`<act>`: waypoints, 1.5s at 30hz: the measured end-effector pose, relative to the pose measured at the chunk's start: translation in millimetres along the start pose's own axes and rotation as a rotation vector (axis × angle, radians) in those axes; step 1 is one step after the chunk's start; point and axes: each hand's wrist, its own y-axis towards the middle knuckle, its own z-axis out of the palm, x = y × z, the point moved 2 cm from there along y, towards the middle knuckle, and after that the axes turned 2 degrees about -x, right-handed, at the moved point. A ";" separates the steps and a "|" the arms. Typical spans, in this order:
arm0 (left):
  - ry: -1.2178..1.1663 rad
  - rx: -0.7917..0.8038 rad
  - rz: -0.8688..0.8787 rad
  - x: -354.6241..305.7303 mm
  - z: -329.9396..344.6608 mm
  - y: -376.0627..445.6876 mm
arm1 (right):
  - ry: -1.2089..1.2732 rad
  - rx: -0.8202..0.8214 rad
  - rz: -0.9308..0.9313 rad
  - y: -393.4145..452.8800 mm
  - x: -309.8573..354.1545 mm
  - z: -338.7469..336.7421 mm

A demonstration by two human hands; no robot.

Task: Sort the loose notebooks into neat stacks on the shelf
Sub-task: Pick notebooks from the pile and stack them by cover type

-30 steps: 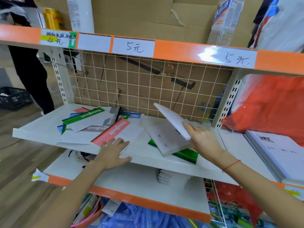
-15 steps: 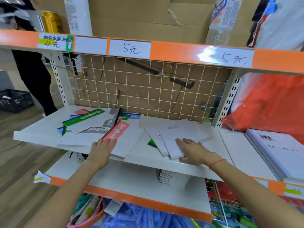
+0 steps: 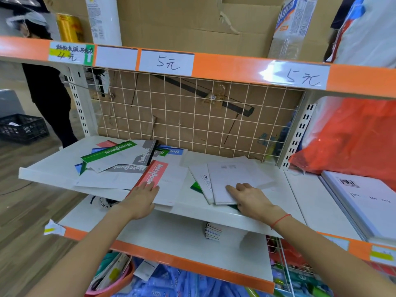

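While the left hand (image 3: 143,198) lay flat with fingers straight on the red-spined notebook (image 3: 154,174) at the front of the white shelf (image 3: 47,168), the right hand (image 3: 249,197) pressed relaxed fingers onto the white notebook stack (image 3: 227,181), beside the scattered pile.

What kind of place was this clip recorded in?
Most likely a small shop's stationery aisle: handwritten price labels on the orange shelf edge, retail racking with a wire grid back, and loose notebooks displayed.
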 end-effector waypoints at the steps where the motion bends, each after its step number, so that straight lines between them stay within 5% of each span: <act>1: 0.007 -0.002 -0.004 -0.1 0.6 0.5 | 0.016 0.008 -0.014 -1.1 -0.6 -0.2; 5: -0.013 -0.044 -0.020 -2.3 -2.4 1.2 | 0.030 -0.034 -0.017 -5.1 0.4 -6.1; 12: -0.020 -0.048 -0.035 -1.3 0.3 4.6 | -0.048 -0.408 0.016 0.1 -19.8 -59.5; 16: -0.028 -0.059 -0.036 -3.8 -1.6 5.5 | -0.084 -0.460 -0.042 -1.7 -20.0 -62.1; 28: -0.032 -0.060 -0.059 -4.2 -0.7 5.7 | 0.178 -0.825 0.289 22.9 -62.5 -116.0; 33: -0.034 -0.062 -0.065 -4.7 -0.6 3.6 | -0.038 -0.554 0.182 50.9 -71.2 -93.3; 37: -0.034 -0.046 -0.079 -4.8 2.0 4.0 | -0.058 -0.207 0.337 61.8 -68.4 -59.6; 45: -0.100 0.054 -0.045 -2.6 -2.8 4.8 | 0.288 0.220 0.329 53.9 17.4 0.4</act>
